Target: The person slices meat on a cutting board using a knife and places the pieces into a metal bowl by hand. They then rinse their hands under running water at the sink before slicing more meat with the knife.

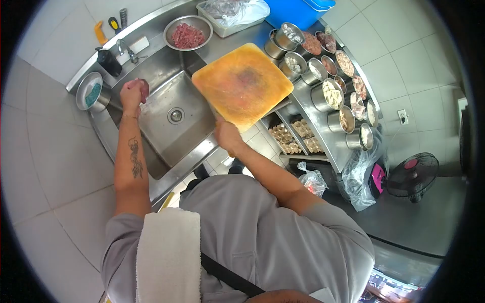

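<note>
Over the left side of the steel sink (164, 134), my left hand (131, 97) is closed around a reddish-pink lump (145, 91) that looks like raw meat. My right hand (228, 135) grips the near left edge of a stained yellow cutting board (237, 81); its fingertips are partly hidden. The board overlaps the sink's right rim and carries dark and reddish stains. Beyond the sink, a steel bowl (166, 34) holds cut raw meat (188, 37).
A faucet (127, 51), black dispenser (108, 61) and pot with a turquoise scrubber (93, 94) stand around the sink's left end. Several steel containers of food line the right counter (331, 136). A white tub (230, 29), blue bin (298, 12) and fan (413, 177) are farther out.
</note>
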Tool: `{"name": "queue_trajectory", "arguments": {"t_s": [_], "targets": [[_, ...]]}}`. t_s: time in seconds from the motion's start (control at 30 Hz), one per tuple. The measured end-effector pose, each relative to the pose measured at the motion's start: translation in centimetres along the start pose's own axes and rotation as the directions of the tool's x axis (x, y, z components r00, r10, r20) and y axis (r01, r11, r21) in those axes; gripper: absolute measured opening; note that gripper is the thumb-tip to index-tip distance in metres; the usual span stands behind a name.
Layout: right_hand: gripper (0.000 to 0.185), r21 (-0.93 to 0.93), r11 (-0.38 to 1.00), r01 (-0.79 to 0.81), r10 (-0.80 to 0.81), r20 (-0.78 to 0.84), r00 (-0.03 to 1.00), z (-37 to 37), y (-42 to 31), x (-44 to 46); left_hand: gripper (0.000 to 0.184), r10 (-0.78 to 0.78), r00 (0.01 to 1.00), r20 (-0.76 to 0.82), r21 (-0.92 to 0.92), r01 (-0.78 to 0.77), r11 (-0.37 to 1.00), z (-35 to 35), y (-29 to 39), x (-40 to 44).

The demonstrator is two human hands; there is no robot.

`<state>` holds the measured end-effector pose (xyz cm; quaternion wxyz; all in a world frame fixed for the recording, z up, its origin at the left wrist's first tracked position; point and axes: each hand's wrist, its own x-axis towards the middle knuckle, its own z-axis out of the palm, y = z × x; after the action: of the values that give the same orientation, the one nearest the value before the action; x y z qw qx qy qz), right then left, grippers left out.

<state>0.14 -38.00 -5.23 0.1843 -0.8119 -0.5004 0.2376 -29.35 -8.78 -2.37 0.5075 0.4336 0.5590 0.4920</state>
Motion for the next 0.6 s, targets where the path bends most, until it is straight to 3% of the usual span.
{"name": "queue_trajectory", "arguments": {"t_s": [0.07,0.13,0.17,0.2,0.23,0.3,0.37,0.4,0.43,0.47,0.5,0.53,0.6], "targets": [[0.039,0.111,0.96,0.256,-0.261,0.032,0.965,-0.8,-2.5,-0.4,0.034,0.038,0.999,-0.024,-0.012,-0.038,0.999,-0.4,0.1,0.4],[0.041,-0.008,0.996,0.086,-0.086,0.058,0.995,-1.6,0.8,1.9,0.033,0.025,1.0,0.0,-0.021,-0.025,0.999,-1.2,0.5,0.5],[0.04,0.14,0.987,0.081,-0.067,-0.097,0.993,-4.0,1.8,1.8,0.033,0.028,0.999,-0.025,-0.016,-0.028,0.999,-1.7,1.1,0.4],[0.042,0.146,0.964,-0.22,0.209,0.087,0.974,-6.9,2.4,2.1,0.035,0.015,1.0,0.003,-0.015,-0.015,1.0,-1.9,2.0,-0.3],[0.044,0.074,0.989,-0.13,0.135,-0.074,0.988,-8.6,2.9,1.2,0.037,0.0,0.999,0.033,-0.011,0.001,1.0,-2.0,2.8,-1.0],[0.047,0.062,0.99,-0.126,0.131,-0.073,0.989,-6.6,4.7,1.5,0.038,-0.035,0.999,0.005,0.065,0.035,0.997,-2.6,3.2,-1.2],[0.046,0.033,0.998,-0.049,0.051,-0.073,0.996,-2.6,3.9,1.6,0.036,0.074,0.995,-0.066,0.058,-0.07,0.996,-2.6,1.9,-0.6],[0.043,0.042,0.996,-0.078,0.076,0.045,0.996,0.2,2.1,1.7,0.035,0.071,0.996,-0.06,0.095,-0.065,0.993,-2.5,2.8,-1.4],[0.04,-0.033,0.995,0.096,-0.095,0.019,0.995,1.8,-0.8,0.8,0.035,0.072,0.996,-0.06,0.098,-0.066,0.993,-2.4,3.3,-1.9],[0.051,0.049,0.993,0.109,-0.117,0.217,0.969,2.8,-2.9,0.7,0.035,0.034,0.997,-0.064,0.132,-0.025,0.991,-2.1,3.8,-2.4],[0.054,-0.068,0.913,0.403,-0.354,0.358,0.864,5.2,-3.3,1.9,0.035,-0.003,0.998,-0.069,0.164,0.015,0.986,-1.7,4.1,-2.6],[0.055,-0.009,0.913,0.407,-0.378,0.355,0.855,4.4,-5.5,1.5,0.035,0.004,0.998,-0.068,0.163,0.007,0.987,-1.7,3.2,-2.2],[0.055,0.022,0.904,0.427,-0.407,0.347,0.845,-0.7,-8.0,1.7,0.033,0.289,0.95,-0.114,0.502,-0.196,0.843,-2.0,1.3,-0.4]]}}
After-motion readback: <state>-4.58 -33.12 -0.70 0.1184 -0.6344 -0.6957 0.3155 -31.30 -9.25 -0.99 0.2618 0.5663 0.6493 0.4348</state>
